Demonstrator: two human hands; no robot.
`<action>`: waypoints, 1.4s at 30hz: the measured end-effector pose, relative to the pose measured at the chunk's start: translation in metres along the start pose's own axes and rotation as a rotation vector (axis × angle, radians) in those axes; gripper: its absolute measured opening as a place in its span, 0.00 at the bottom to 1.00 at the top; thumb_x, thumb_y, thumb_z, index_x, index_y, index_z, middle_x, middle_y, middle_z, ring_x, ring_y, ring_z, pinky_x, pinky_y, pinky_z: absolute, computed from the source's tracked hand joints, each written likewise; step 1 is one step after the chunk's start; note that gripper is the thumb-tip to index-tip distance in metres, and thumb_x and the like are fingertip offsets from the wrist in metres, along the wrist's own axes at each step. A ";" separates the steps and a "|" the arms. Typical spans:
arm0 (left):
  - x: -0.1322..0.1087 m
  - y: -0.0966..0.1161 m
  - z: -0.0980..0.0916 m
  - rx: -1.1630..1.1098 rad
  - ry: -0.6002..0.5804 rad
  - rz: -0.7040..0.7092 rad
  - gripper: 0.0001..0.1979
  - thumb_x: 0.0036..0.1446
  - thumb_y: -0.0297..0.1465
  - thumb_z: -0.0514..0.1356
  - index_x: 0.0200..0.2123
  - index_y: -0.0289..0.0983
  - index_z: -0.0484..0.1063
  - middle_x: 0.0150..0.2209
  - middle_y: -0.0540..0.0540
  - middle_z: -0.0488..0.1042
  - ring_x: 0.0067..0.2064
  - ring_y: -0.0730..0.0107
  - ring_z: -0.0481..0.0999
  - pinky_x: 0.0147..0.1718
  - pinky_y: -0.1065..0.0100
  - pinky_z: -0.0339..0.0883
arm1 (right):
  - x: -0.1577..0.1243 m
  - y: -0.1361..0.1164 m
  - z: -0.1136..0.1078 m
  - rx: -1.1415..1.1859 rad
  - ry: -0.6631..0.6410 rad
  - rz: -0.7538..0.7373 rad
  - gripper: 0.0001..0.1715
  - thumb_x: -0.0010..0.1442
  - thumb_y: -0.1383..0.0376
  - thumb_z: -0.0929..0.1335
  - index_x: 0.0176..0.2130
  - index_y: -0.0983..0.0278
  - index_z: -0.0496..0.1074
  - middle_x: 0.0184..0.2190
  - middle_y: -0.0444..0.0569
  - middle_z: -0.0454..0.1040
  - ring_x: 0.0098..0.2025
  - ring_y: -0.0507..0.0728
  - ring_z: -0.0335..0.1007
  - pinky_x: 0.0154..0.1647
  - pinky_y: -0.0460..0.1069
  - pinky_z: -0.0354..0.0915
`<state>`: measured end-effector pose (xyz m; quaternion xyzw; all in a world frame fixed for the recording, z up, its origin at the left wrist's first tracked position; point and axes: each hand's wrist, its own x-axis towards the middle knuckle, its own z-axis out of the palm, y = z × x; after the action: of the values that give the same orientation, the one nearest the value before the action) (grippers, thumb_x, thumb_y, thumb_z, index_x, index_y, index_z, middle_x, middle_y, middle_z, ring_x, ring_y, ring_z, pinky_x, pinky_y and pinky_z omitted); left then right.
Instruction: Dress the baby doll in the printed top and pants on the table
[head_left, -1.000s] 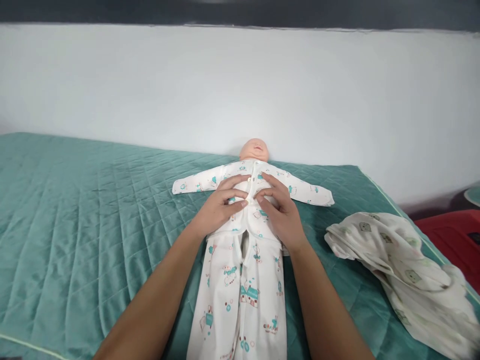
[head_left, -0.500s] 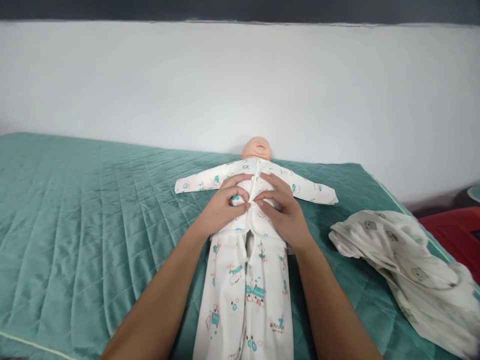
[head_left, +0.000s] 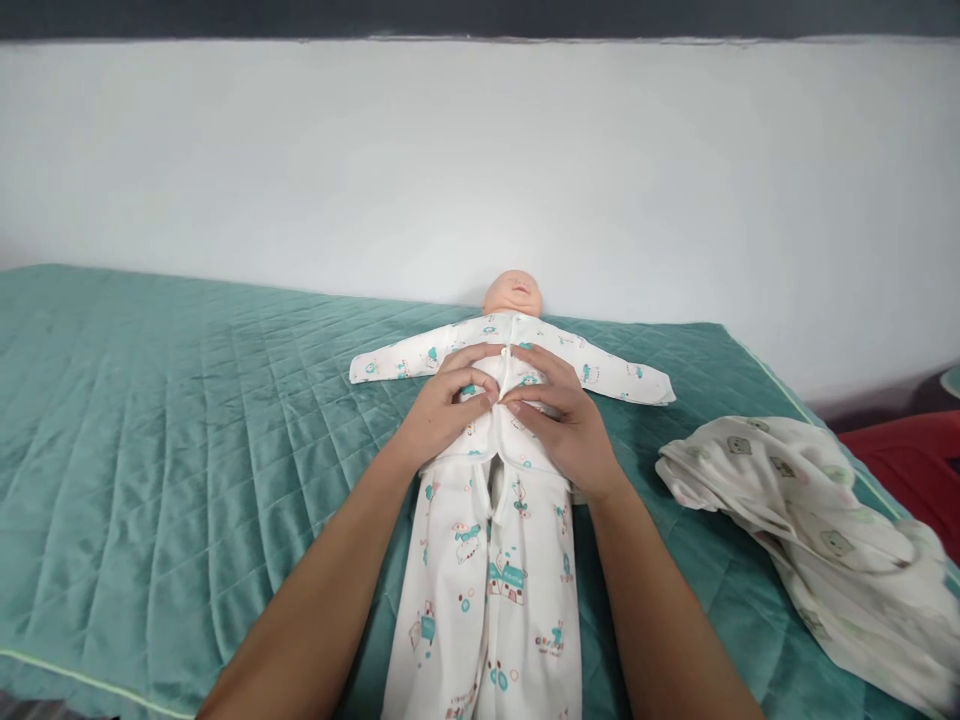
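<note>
A baby doll point(head_left: 514, 293) lies on its back, dressed in a white printed jacket point(head_left: 622, 378) with its sleeves spread out and matching trousers point(head_left: 491, 600). My left hand point(head_left: 446, 410) pinches the jacket's front edge at the middle of the chest. From the other side my right hand point(head_left: 562, 415) grips the opposite front edge, and the fingertips of both hands nearly meet there. A small pale button point(head_left: 505, 352) shows just above the fingers. Whatever lies between the fingertips is mostly hidden.
A green quilted cover point(head_left: 187, 450) spreads under the doll. On the right lies a crumpled white printed cloth point(head_left: 810, 540). Beyond the cover's right edge stands a red object point(head_left: 911, 465). A white wall point(head_left: 450, 170) rises behind the doll's head.
Both hands stay at the same spot on the jacket front, with the fingertips shifting slightly closer together. The view has tilted very slightly.
</note>
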<state>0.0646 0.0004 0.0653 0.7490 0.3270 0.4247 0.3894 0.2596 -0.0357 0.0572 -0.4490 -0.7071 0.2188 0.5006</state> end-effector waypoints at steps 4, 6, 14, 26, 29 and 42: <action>-0.001 -0.001 0.001 0.008 0.008 0.032 0.07 0.65 0.33 0.60 0.39 0.43 0.79 0.66 0.46 0.68 0.69 0.57 0.64 0.71 0.49 0.52 | 0.001 -0.005 0.002 0.016 0.023 0.054 0.06 0.63 0.59 0.72 0.36 0.51 0.82 0.63 0.39 0.72 0.72 0.62 0.56 0.73 0.67 0.51; -0.001 -0.002 0.002 0.033 0.010 0.049 0.06 0.63 0.32 0.62 0.41 0.44 0.79 0.66 0.45 0.68 0.70 0.57 0.62 0.70 0.49 0.52 | 0.001 -0.008 0.003 0.016 0.049 0.095 0.05 0.61 0.57 0.73 0.34 0.53 0.80 0.63 0.41 0.72 0.71 0.63 0.57 0.73 0.68 0.51; -0.002 0.002 0.007 0.071 0.042 0.003 0.04 0.61 0.34 0.65 0.36 0.42 0.75 0.66 0.45 0.68 0.71 0.57 0.60 0.70 0.47 0.52 | 0.001 -0.010 0.008 -0.007 0.068 0.110 0.04 0.60 0.60 0.72 0.32 0.56 0.77 0.62 0.43 0.73 0.71 0.63 0.57 0.73 0.67 0.50; 0.008 -0.022 -0.009 -0.488 0.778 -0.465 0.16 0.53 0.42 0.69 0.32 0.39 0.69 0.28 0.53 0.68 0.30 0.73 0.69 0.32 0.69 0.65 | 0.004 0.007 -0.023 0.322 0.500 0.558 0.23 0.58 0.46 0.70 0.42 0.61 0.78 0.41 0.49 0.80 0.46 0.62 0.74 0.48 0.56 0.70; 0.009 -0.020 -0.008 -0.345 0.553 -0.569 0.16 0.49 0.41 0.71 0.36 0.40 0.72 0.27 0.53 0.69 0.28 0.72 0.68 0.29 0.69 0.62 | 0.005 0.010 -0.014 0.060 0.383 0.558 0.22 0.51 0.49 0.76 0.39 0.59 0.76 0.34 0.43 0.76 0.36 0.56 0.68 0.38 0.50 0.65; 0.010 -0.063 -0.053 0.817 0.654 -0.360 0.14 0.55 0.22 0.58 0.43 0.39 0.75 0.49 0.39 0.73 0.55 0.49 0.69 0.54 0.54 0.65 | -0.002 0.053 -0.070 -0.615 0.479 0.468 0.19 0.53 0.59 0.69 0.43 0.65 0.76 0.44 0.58 0.77 0.50 0.66 0.71 0.58 0.62 0.65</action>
<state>0.0120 0.0550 0.0328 0.6004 0.6921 0.4005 0.0115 0.3454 -0.0206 0.0439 -0.7624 -0.4831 -0.0043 0.4305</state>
